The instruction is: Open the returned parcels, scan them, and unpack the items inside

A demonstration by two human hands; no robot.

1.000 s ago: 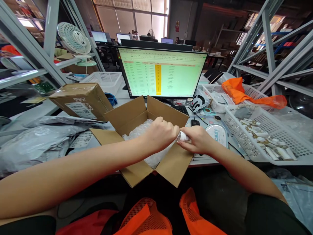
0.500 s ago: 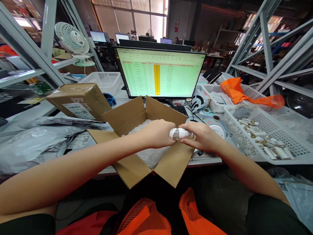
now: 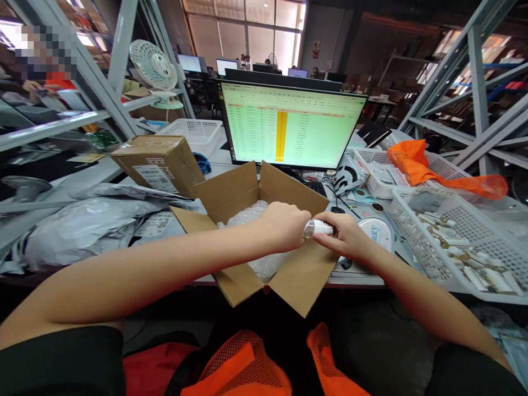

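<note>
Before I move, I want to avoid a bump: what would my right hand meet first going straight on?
Your left hand, most likely, across the bottle your right hand holds; exact depth is unclear.

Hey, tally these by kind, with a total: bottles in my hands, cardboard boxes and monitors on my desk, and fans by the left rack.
Bottle: 1
Boxes: 2, an open box and a closed box
Monitor: 1
Fan: 1
Total: 5
</note>
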